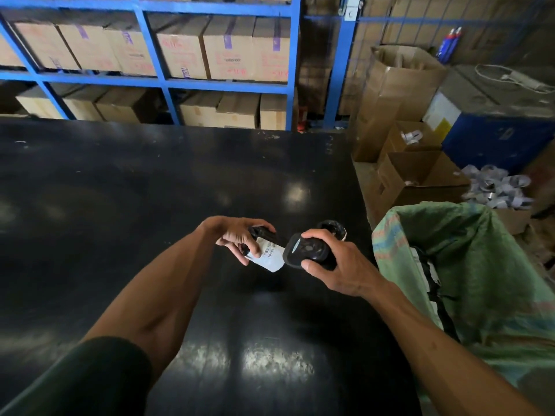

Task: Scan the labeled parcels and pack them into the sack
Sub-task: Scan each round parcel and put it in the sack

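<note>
Gripping with both hands above the black table (150, 190), beside the open green sack (480, 265): my right hand (339, 265) curls around the scanner (306, 250), my left hand (240, 235) pinches 1 labeled parcel (267, 253) just before its window.

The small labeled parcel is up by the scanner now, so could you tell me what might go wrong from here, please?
1. The left hand pinches the parcel with a thumb on its white label; if it covers the barcode, the scan may fail.
2. The right hand holds the scanner very close, which may hinder the read.
3. The green sack sags beside the black table, so a toss could miss.
</note>
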